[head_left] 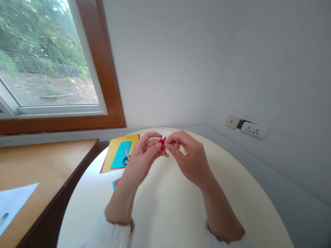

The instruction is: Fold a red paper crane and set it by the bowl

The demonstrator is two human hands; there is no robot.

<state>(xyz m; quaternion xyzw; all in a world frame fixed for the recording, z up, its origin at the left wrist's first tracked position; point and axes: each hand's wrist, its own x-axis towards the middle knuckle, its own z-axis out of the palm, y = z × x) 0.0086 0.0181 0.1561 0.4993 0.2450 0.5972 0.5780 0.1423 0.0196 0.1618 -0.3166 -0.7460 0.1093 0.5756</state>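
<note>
A small piece of folded red paper point(162, 141) with pointed tips is held up over the far part of the round table. My left hand point(144, 155) pinches it between thumb and fingers. From the other side, my right hand point(187, 155) is closed, with thumb and forefinger pressed together at the paper's right edge. The fingers hide much of the paper's lower part. Left of my left hand lie a yellow sheet point(110, 151), a blue paper point(120, 153) and a pair of scissors point(126, 159) with dark handles, partly covered by that hand.
The round white table point(176, 213) meets the wall at the back. A pink and blue paper piece point(115, 183) lies beside my left forearm. At left stands a wooden desk point(51, 162) with a white sheet point(18, 201). Wall sockets point(254, 130) are at right.
</note>
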